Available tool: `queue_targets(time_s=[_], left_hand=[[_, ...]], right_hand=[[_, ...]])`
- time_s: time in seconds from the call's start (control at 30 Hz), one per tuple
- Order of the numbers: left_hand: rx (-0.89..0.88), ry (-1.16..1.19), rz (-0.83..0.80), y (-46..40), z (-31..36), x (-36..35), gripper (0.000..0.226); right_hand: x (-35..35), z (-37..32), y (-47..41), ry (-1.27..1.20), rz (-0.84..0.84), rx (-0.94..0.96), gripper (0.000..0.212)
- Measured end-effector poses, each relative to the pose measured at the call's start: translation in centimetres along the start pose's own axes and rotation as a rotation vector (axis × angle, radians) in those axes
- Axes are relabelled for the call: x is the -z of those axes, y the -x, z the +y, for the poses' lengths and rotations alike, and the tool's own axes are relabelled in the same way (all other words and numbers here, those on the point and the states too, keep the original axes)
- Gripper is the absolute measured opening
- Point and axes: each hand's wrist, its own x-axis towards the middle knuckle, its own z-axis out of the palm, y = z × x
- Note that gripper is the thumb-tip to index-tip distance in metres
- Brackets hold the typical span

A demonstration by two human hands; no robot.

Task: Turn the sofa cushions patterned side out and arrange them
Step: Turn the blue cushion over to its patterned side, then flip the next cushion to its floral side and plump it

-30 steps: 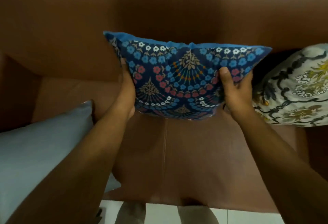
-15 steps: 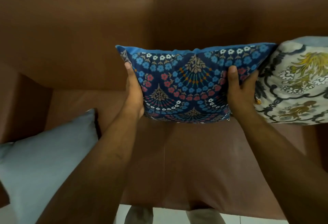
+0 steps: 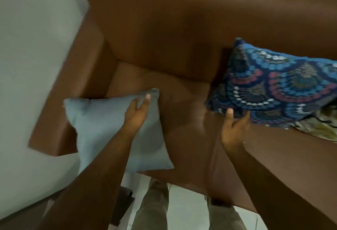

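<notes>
A plain light-blue cushion [image 3: 109, 129] lies at the left end of the brown sofa seat [image 3: 184, 120], overhanging the front edge. My left hand [image 3: 137, 110] rests on it near its upper right corner, with thumb and fingers pinching the fabric. The blue patterned cushion [image 3: 280, 89] leans against the sofa back at the right, pattern facing out. My right hand [image 3: 234, 125] is just below its lower left corner, fingers apart, with the thumb tip touching the edge. A cream floral cushion [image 3: 317, 129] peeks out beneath the patterned one.
The sofa's left armrest [image 3: 73, 91] borders the plain cushion, with a pale wall [image 3: 36, 47] behind it. My legs [image 3: 153, 209] stand on a white tiled floor in front of the seat. Bare seat lies between the two cushions.
The view has swung left. Both hands have released the patterned cushion, which now rests at the right. My left hand has moved onto the plain cushion.
</notes>
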Motion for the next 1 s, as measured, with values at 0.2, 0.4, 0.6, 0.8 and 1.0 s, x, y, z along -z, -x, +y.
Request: queue_targets(time_s=[0.2,0.4,0.6,0.8,1.0], left_hand=[[-0.012,-0.178,0.273,-3.3,-10.5,12.3,0.082],[0.255,0.07,0.212,-6.3,-18.0,15.8,0.124],[0.199,0.27,0.126,-7.8,-16.7,15.6,0.091],[-0.071,0.263,-0.022,-3.9,-7.2,13.1,0.073],[0.019,0.521,-0.525,-0.2,1.9,7.1,0.037]], right_hand=[[-15.1,-2.7,10.7,0.045,-0.599,-0.005,0.079],[-23.5,1.3,10.2,0.15,-0.606,-0.035,0.106],[-24.8,-1.4,10.1,0.233,-0.501,-0.019,0.086],[-22.0,-12.4,11.0,0.355,-0.46,0.148,0.081],[-11.3,-22.0,6.9,0.234,-0.545,0.135,0.093]])
